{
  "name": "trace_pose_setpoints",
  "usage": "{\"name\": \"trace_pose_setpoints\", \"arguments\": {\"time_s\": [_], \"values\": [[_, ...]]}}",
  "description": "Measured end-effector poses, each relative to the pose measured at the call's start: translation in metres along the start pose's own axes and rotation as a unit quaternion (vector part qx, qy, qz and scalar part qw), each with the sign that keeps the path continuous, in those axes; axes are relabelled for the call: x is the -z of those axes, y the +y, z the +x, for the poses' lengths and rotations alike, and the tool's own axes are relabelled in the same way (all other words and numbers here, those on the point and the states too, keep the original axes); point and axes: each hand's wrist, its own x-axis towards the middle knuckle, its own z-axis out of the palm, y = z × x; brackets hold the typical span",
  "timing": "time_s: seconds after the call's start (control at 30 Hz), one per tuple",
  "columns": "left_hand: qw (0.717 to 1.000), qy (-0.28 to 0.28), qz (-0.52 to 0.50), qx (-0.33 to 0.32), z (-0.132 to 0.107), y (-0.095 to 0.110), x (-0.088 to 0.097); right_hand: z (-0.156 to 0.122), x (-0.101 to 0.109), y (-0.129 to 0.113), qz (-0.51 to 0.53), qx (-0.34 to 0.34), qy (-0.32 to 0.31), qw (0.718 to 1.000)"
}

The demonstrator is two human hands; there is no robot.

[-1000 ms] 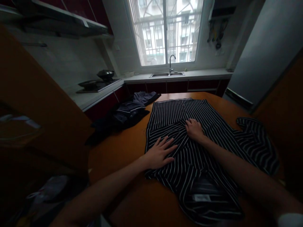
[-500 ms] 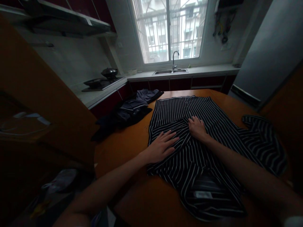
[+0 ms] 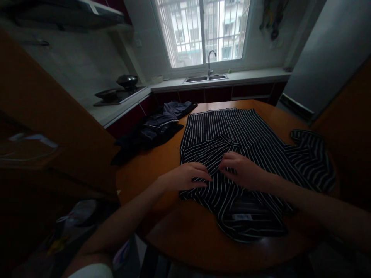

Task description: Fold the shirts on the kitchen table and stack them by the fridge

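A black shirt with white stripes [image 3: 249,135] lies spread over a round wooden table, its collar and pale label towards me. Its left-side sleeve [image 3: 205,148] is folded across the body, while the other sleeve [image 3: 311,160] stretches out to the right. Over the folded part, my left hand [image 3: 187,177] hovers or rests lightly with fingers apart and slightly bent. Close beside it is my right hand [image 3: 242,170], fingers curved and thumb apart, with nothing visible in it. Whether the fingertips touch the cloth is hard to see.
Dark grey and black clothes [image 3: 158,125] lie in a heap at the table's [image 3: 171,227] left edge. Beyond are a counter with a sink [image 3: 205,78], a stove with a pan and a wok [image 3: 126,82], and a tall grey fridge [image 3: 315,58] at right.
My right hand has drawn back towards me from the sleeve's folded end. My left hand's fingers, flat on the cloth before, are now bent. The view has tilted slightly downward.
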Motion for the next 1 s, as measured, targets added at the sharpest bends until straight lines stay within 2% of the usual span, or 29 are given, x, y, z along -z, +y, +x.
{"name": "trace_pose_setpoints", "arguments": {"time_s": [0.07,0.13,0.2,0.3,0.37,0.47,0.6,0.77,0.87,1.0], "values": [[0.998,-0.044,0.029,-0.021,-0.003,0.018,-0.010,-0.034,0.004,-0.028,0.012,0.028,-0.053,0.998],[0.994,-0.066,0.087,-0.026,-0.008,0.033,-0.027,-0.071,0.005,-0.042,0.000,0.031,-0.076,0.997],[0.986,-0.066,0.152,-0.013,-0.013,0.043,-0.046,-0.107,0.006,-0.043,-0.023,0.017,-0.049,0.998],[0.974,-0.039,0.222,0.007,-0.020,0.048,-0.071,-0.160,0.010,-0.030,-0.060,-0.037,0.063,0.996],[0.970,-0.028,0.243,0.006,-0.022,0.049,-0.080,-0.191,0.012,-0.020,-0.085,-0.092,0.112,0.986],[0.974,-0.011,0.226,0.005,-0.022,0.050,-0.083,-0.222,0.008,-0.014,-0.113,-0.161,0.095,0.976],[0.993,0.045,0.103,0.038,-0.021,0.053,-0.077,-0.230,-0.006,-0.010,-0.134,-0.170,0.070,0.974],[0.994,0.069,-0.030,0.084,-0.023,0.053,-0.077,-0.220,-0.015,0.001,-0.178,-0.144,0.109,0.967],[0.991,0.066,-0.051,0.105,-0.023,0.053,-0.084,-0.217,-0.017,0.004,-0.194,-0.128,0.112,0.966],[0.994,0.019,-0.008,0.104,-0.021,0.055,-0.091,-0.211,-0.018,0.005,-0.201,-0.100,0.081,0.971]]}}
